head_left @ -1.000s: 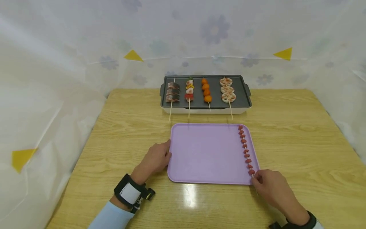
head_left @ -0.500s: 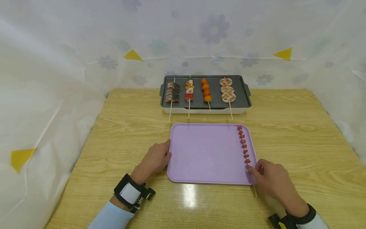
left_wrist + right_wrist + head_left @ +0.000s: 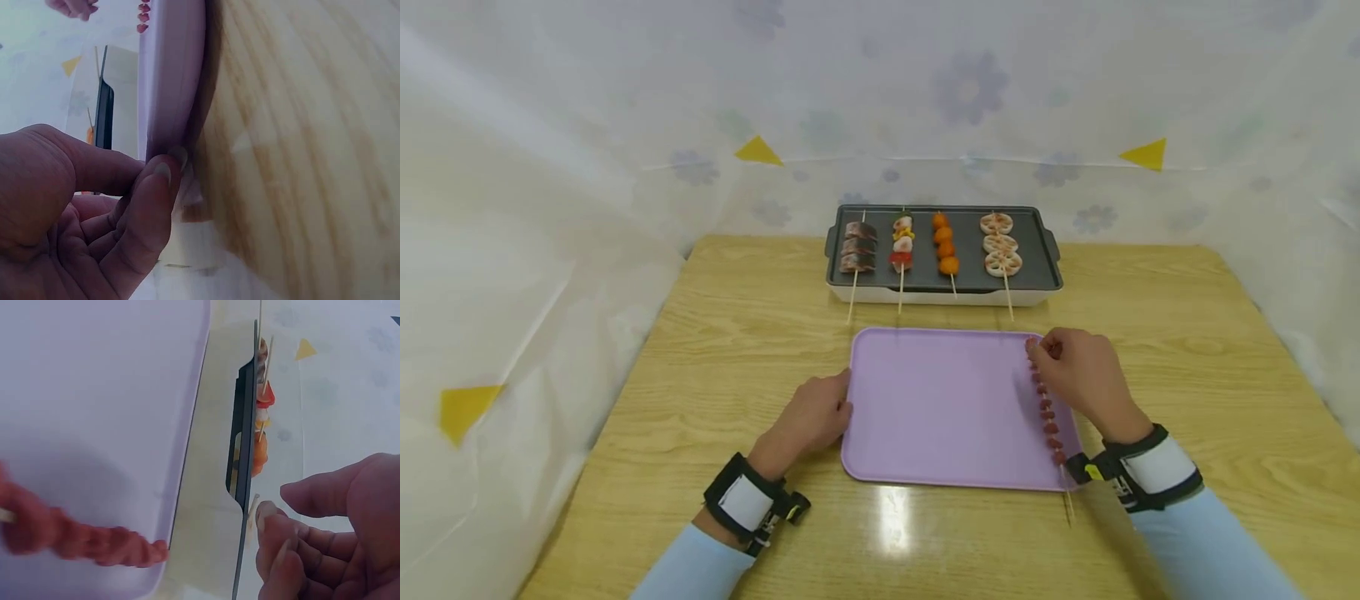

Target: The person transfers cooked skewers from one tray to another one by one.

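Note:
A flat lilac tray (image 3: 947, 404) lies on the table. My left hand (image 3: 811, 412) grips its left rim; in the left wrist view the fingers (image 3: 147, 209) close on the tray's edge (image 3: 175, 81). Along the tray's right side lies a long skewer (image 3: 1051, 429) of small red meat pieces, its bare stick jutting over the near rim. Over the skewer's far end hovers my right hand (image 3: 1078, 371). The right wrist view shows that thumb (image 3: 322, 494) apart from the fingertips, nothing between them, and the red meat pieces (image 3: 112, 545) off to the left.
Behind the tray stands a dark grill plate (image 3: 966, 279) on a white base. On it are a fish skewer (image 3: 859, 247), a mixed skewer (image 3: 902, 242), an orange ball skewer (image 3: 946, 243) and a lotus root skewer (image 3: 1001, 244). A floral sheet (image 3: 887, 92) hangs behind.
My right hand has let go of the skewer's near part and moved away from me to above its far end. The left hand keeps its place on the tray.

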Tool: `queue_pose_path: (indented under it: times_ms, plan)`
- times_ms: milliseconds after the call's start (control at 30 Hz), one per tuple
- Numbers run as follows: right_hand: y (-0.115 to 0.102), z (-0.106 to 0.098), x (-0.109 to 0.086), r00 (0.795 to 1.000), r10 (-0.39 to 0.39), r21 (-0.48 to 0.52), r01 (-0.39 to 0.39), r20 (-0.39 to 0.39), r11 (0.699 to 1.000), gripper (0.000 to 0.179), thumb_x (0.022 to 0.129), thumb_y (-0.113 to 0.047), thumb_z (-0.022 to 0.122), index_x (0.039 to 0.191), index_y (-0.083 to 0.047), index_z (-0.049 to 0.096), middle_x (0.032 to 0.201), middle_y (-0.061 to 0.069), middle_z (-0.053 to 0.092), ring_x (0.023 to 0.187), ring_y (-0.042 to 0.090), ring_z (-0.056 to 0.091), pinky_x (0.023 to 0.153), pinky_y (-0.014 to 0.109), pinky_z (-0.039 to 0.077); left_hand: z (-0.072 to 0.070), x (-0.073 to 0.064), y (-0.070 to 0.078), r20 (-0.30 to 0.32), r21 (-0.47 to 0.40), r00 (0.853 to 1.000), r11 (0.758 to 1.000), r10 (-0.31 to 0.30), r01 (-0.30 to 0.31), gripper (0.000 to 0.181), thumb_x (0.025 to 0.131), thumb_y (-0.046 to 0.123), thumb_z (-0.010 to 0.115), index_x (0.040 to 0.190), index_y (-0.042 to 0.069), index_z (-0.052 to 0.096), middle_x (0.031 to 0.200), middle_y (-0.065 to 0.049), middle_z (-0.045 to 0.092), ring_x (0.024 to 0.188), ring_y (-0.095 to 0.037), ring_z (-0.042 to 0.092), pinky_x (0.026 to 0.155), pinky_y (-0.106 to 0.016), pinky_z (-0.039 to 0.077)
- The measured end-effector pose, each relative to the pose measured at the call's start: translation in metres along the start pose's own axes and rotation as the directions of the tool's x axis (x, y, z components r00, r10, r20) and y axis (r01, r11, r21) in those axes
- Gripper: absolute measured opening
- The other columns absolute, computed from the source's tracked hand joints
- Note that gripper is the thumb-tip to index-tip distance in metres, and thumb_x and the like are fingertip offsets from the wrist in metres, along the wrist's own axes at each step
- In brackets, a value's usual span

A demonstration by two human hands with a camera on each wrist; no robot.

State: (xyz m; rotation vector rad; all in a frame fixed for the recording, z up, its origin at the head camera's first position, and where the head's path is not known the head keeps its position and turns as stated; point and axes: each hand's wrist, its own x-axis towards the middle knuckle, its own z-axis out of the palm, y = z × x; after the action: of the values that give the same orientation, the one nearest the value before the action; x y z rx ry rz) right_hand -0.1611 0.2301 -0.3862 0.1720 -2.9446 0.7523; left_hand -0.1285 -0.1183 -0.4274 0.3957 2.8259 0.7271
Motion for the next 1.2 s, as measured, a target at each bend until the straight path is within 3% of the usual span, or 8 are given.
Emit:
queue_pose_path:
  times_ms: [167, 333, 533, 733, 1000, 1200]
  plan:
    - [-0.006, -0.002, 0.033, 0.999, -0.049, -0.029, 0.049, -0.022, 0.998, 0.028, 0.092, -0.021, 0.058, 0.078, 0.001, 0.069, 0.059, 0.006, 0.059, 0.050, 0.019, 0.049, 0.046, 0.031, 0.036, -0.001, 0.001, 0.000, 0.022, -0.028, 0.999, 0.999, -0.029, 0.030, 0.054, 0.094, 0.011, 0.051, 0.143, -0.010, 0.045, 0.065, -0.003, 0.053, 0.054, -0.013, 0.050, 0.049, -0.029, 0.043]
    - [-0.010, -0.002, 0.059, 0.996, -0.082, -0.054, 0.081, -0.021, 0.995, 0.032, 0.092, -0.020, 0.056, 0.066, -0.002, 0.066, 0.051, 0.004, 0.050, 0.046, 0.019, 0.044, 0.044, 0.031, 0.031, -0.002, 0.003, -0.001, 0.013, -0.023, 0.999, 0.999, -0.031, 0.031, 0.054, 0.092, 0.010, 0.052, 0.142, -0.011, 0.046, 0.064, -0.003, 0.052, 0.053, -0.014, 0.049, 0.050, -0.030, 0.044]
    - [-0.015, -0.001, 0.081, 0.997, -0.036, -0.043, 0.039, 0.071, 0.998, 0.040, 0.093, -0.024, 0.057, 0.056, -0.007, 0.058, 0.048, -0.002, 0.040, 0.045, 0.017, 0.040, 0.046, 0.031, 0.028, -0.001, 0.005, -0.002, 0.018, -0.025, 1.000, 1.000, -0.012, 0.013, 0.052, 0.091, 0.010, 0.053, 0.139, -0.010, 0.049, 0.058, 0.000, 0.052, 0.051, -0.013, 0.049, 0.049, -0.030, 0.043]
    - [-0.016, 0.001, 0.093, 0.998, -0.031, -0.055, 0.034, 0.058, 0.998, 0.050, 0.091, -0.020, 0.057, 0.044, -0.012, 0.042, 0.042, -0.005, 0.028, 0.038, 0.013, 0.030, 0.043, 0.028, 0.022, -0.001, 0.007, -0.002, 0.026, -0.022, 1.000, 1.000, -0.011, 0.011, 0.051, 0.092, 0.010, 0.052, 0.139, -0.009, 0.050, 0.058, 0.000, 0.051, 0.051, -0.013, 0.050, 0.049, -0.030, 0.044]
    - [-0.009, 0.010, 0.095, 0.991, 0.011, -0.051, -0.004, 0.131, 0.999, 0.048, 0.092, -0.018, 0.054, 0.045, -0.012, 0.045, 0.043, -0.004, 0.033, 0.039, 0.014, 0.032, 0.044, 0.028, 0.023, 0.002, 0.003, -0.001, 0.074, -0.033, 0.997, 0.999, -0.034, 0.036, 0.052, 0.093, 0.011, 0.052, 0.141, -0.009, 0.048, 0.059, 0.000, 0.051, 0.052, -0.013, 0.051, 0.050, -0.029, 0.045]
    - [-0.012, 0.012, 0.098, 0.991, 0.010, -0.035, -0.006, 0.133, 0.999, 0.047, 0.092, -0.016, 0.051, 0.046, -0.012, 0.042, 0.045, -0.005, 0.029, 0.040, 0.012, 0.030, 0.045, 0.028, 0.023, 0.000, 0.003, -0.002, 0.040, -0.008, 0.999, 1.000, -0.016, 0.016, 0.046, 0.092, 0.010, 0.053, 0.135, -0.007, 0.054, 0.059, -0.001, 0.051, 0.054, -0.015, 0.051, 0.051, -0.031, 0.045]
